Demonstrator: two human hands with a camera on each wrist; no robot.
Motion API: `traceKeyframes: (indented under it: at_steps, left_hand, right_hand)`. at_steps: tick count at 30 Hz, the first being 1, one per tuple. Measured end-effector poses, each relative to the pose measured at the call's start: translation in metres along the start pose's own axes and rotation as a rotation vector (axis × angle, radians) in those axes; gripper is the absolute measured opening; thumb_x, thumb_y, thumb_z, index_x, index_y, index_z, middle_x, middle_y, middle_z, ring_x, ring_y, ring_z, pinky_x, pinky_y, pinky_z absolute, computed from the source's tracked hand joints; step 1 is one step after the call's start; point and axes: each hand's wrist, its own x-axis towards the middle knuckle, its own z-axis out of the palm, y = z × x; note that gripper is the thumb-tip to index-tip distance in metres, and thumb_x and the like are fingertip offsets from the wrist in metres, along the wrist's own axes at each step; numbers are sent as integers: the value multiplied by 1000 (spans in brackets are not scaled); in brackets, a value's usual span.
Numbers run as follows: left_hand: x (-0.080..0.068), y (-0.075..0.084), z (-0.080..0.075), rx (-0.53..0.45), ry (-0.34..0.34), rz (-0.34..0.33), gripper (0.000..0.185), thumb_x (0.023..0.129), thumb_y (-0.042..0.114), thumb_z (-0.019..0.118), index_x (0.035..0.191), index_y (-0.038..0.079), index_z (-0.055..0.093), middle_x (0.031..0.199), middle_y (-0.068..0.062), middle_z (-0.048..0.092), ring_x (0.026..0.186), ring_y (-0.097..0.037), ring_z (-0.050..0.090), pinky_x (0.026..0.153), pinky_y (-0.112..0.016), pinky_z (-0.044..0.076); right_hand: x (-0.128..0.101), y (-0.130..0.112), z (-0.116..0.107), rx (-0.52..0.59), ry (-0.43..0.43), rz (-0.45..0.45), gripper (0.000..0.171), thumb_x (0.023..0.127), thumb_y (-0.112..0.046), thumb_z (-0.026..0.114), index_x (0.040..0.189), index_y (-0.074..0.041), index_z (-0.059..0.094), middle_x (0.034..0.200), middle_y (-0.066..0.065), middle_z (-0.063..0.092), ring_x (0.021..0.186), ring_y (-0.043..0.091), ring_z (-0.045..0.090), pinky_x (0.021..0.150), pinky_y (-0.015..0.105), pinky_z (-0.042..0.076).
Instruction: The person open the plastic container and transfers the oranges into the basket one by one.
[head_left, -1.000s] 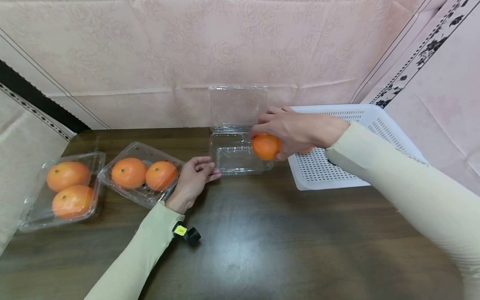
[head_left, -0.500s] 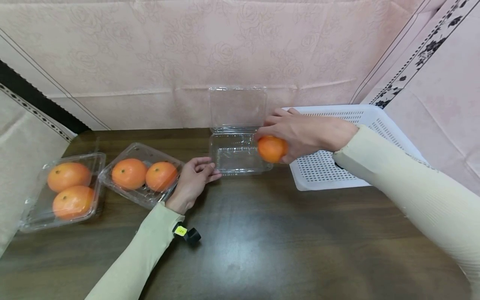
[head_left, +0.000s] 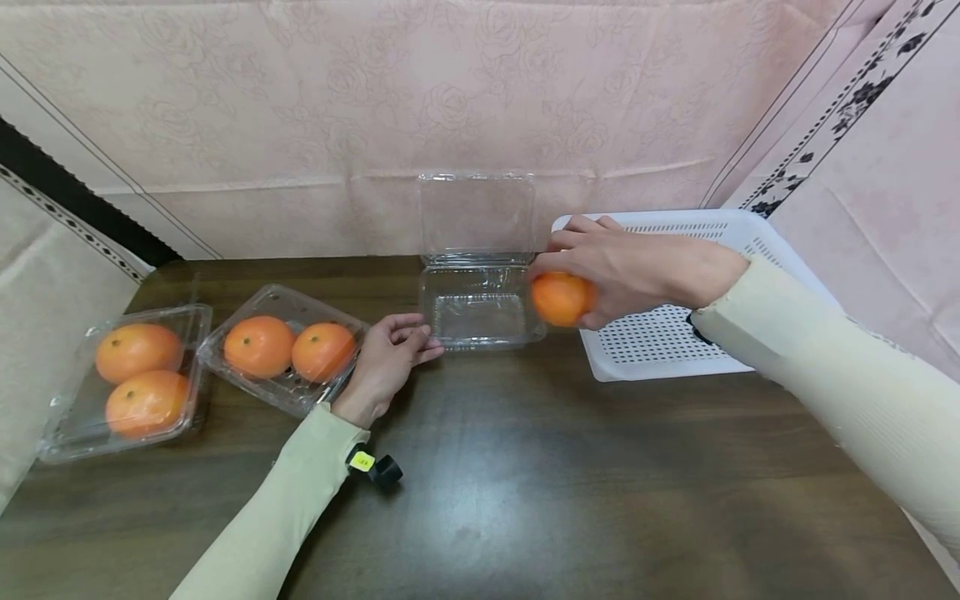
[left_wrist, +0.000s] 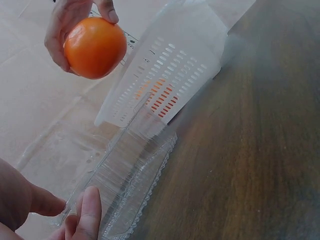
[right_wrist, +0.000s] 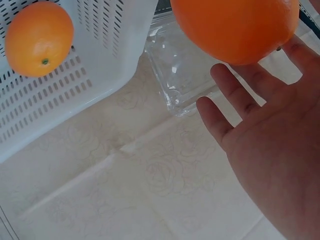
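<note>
Currently, right hand with grip around 1 orange, left hand pinching open clear container

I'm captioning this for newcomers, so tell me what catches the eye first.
The bright orange gripped by the right hand stands out first, showing in the head view between the open clear plastic clamshell and the white perforated basket. Next come the two clear plastic containers at the left of the dark wooden table, each holding two oranges.
</note>
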Motion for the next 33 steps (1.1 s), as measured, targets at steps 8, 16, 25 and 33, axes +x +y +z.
traceKeyframes:
  at_steps: [8, 16, 25, 33]
  left_hand:
    - [0, -1, 0, -5, -2, 6, 41, 107, 7, 51, 145, -3, 42, 129, -25, 56, 95, -13, 70, 99, -35, 61]
    - [0, 0, 0, 4, -1, 1, 41, 107, 7, 51, 146, -2, 42, 128, -25, 56, 95, -13, 70, 99, -36, 61]
    - [2, 0, 0, -8, -8, 0, 41, 107, 7, 50, 146, -3, 42, 127, -24, 56, 92, -12, 70, 96, -33, 62]
    - [0, 0, 0, -4, 0, -9, 41, 107, 7, 51, 146, -2, 42, 129, -24, 56, 94, -12, 70, 98, -34, 61]
  right_hand:
    - [-7, 1, 1, -21, 13, -7, 64, 72, -24, 88, 130, -24, 61, 124, 4, 60, 120, 30, 47, 97, 53, 47]
    - [-17, 6, 4, 1, 48, -12, 61, 71, -24, 88, 126, -26, 63, 121, 1, 61, 119, 28, 47, 92, 48, 46]
    - [-28, 13, 8, 26, 87, -3, 59, 70, -23, 89, 123, -25, 65, 121, 1, 62, 117, 28, 48, 89, 46, 45]
    - [-33, 15, 7, 37, 73, 22, 59, 72, -24, 90, 125, -24, 64, 125, 1, 62, 119, 28, 47, 91, 45, 44]
